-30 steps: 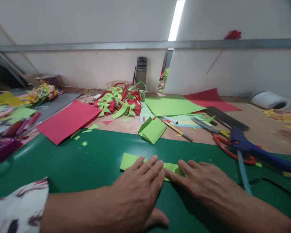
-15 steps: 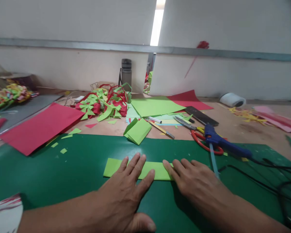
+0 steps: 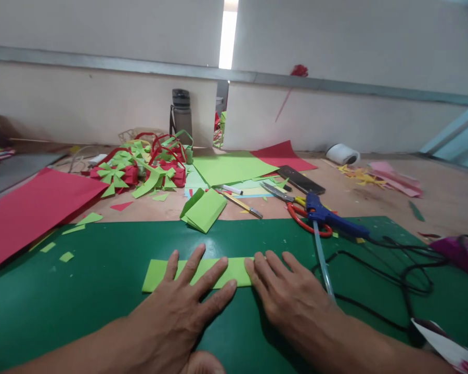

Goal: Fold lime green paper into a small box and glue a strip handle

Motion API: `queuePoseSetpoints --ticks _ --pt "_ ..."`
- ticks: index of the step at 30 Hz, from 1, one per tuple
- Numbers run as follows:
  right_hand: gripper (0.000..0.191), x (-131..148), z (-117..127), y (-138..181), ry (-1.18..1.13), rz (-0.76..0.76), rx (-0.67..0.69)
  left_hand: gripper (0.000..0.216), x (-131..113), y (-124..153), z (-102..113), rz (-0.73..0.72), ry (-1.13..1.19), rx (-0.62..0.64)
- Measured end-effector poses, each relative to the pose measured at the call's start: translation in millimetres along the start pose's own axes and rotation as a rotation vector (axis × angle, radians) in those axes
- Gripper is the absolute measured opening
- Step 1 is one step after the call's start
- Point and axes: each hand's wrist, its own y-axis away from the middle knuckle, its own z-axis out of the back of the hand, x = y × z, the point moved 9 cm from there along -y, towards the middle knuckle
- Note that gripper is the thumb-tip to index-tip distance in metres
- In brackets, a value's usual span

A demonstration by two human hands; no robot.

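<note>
A folded light-green paper strip (image 3: 217, 266) lies lengthwise on the green mat (image 3: 81, 311). My left hand (image 3: 187, 296) rests flat across its left and middle part, fingers spread and open. At the strip's right end, my right hand (image 3: 284, 288) presses down with slightly bent fingers, open, covering that end. Just beyond the strip sits a folded green paper piece (image 3: 206, 209). To the right of my right hand lies a blue glue gun (image 3: 335, 221) with a clear glue stick (image 3: 323, 265). It overlaps red-handled scissors (image 3: 296, 210).
Red paper (image 3: 35, 208) lies left, with green scraps (image 3: 67, 257) beside it. Small red and green paper baskets (image 3: 148, 166) stand behind, near a bottle (image 3: 181, 114). Further back are a green sheet (image 3: 234, 167), a cutter (image 3: 244, 206) and a phone (image 3: 302, 180). Black cable (image 3: 405, 280) loops at right.
The view has turned right, so everything appears shifted left. My left fingers have spread wider on the strip. Both hands remain on the paper.
</note>
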Motion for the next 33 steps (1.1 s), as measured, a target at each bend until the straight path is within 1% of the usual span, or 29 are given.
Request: queuePoseSetpoints --ticks 3,5,9,11,14,16,18,20,23,26,29,31,33 --pt "0.033 9 9 1 -0.079 0.028 -0.053 0.082 1 -1 -6 0.001 -0.019 -0.035" --pt "0.027 13 14 0 -0.119 0.039 -0.081 0.084 4 -3 -14 -0.008 -0.034 -0.076" --pt "0.017 12 12 -2 -0.116 0.04 -0.065 0.087 12 -6 -26 -0.049 -0.049 -0.17" --pt "0.014 9 7 0 -0.084 0.046 -0.043 0.086 14 -4 -26 -0.073 -0.043 -0.176" --pt "0.015 5 5 7 -0.038 0.066 -0.051 0.081 19 7 -17 0.003 -0.026 -0.152" --pt "0.019 1 8 12 -0.022 0.079 -0.096 0.079 23 18 -10 0.062 -0.009 -0.132" --pt "0.025 -2 4 16 0.022 0.116 -0.077 0.078 28 30 -7 0.117 0.003 -0.106" --pt "0.024 -1 7 19 0.042 0.171 -0.151 0.076 35 42 -7 0.173 0.01 -0.078" --pt "0.024 -3 7 21 0.033 0.177 -0.2 0.072 48 61 -12 0.243 0.009 -0.078" --pt "0.024 -3 7 23 0.016 0.175 -0.195 0.067 60 80 -17 0.311 -0.035 -0.138" --pt "0.026 -1 8 24 0.015 0.167 -0.168 0.058 68 97 -15 0.369 -0.122 -0.28" --pt "0.027 1 8 23 0.04 0.153 -0.139 0.049 67 103 -7 0.391 -0.184 -0.39" --pt "0.025 5 6 18 0.081 0.14 -0.101 0.046 58 97 3 0.357 -0.224 -0.47"
